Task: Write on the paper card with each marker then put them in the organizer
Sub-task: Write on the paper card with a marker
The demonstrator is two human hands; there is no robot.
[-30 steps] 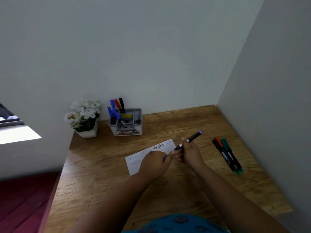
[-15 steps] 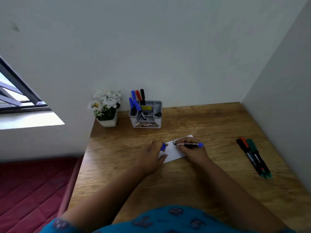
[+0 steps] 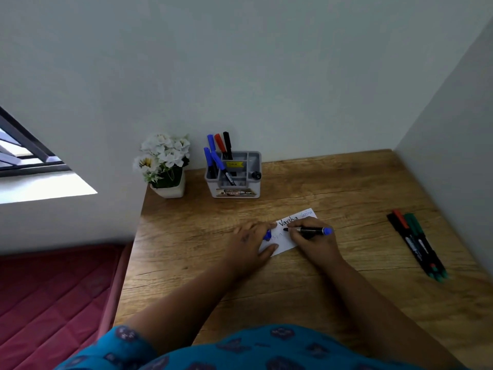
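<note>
Marker (image 3: 310, 231) now tip-down on card (image 3: 286, 237), cap off: writing step starting.
A second ago both hands were raised over the card pulling the cap; now right hand (image 3: 310, 243) pinches the blue-ended marker low, tip touching the card mid-worktop (image 3: 333, 284) below the written word. Left hand (image 3: 249, 245) lies on the card's left end, fingers fairly flat, blue cap (image 3: 267, 235) tucked under them. Organizer (image 3: 234, 173) at the back holds five markers, by the flowers (image 3: 164, 158). Three markers (image 3: 417, 244) lie well apart at right, still to be used. Likely next: write, recap, drop in organizer.
</note>
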